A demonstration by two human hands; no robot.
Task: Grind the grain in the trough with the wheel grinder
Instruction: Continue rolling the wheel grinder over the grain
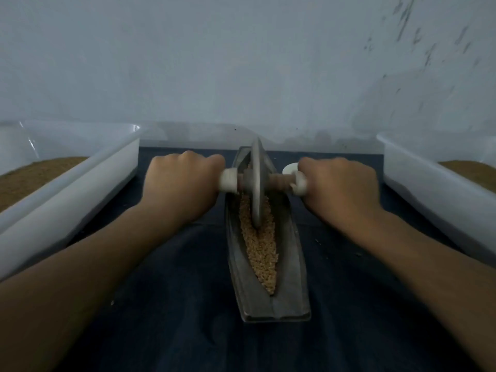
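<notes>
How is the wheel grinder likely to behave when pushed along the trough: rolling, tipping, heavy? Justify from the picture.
The wheel grinder probably rolls readily: a thin round disc on edge in the grain. It would likely tip sideways unaided; the left hand and right hand each hold an axle end. Grey metal suggests weight.

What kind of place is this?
Likely a plain indoor workspace for hand-grinding: a trough of grain with a wheel grinder on dark cloth, white tubs either side, bare wall behind.

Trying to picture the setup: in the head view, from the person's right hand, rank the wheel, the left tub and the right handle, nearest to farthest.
1. right handle, gripped by the right hand.
2. wheel, centre.
3. left tub, far left.
</notes>
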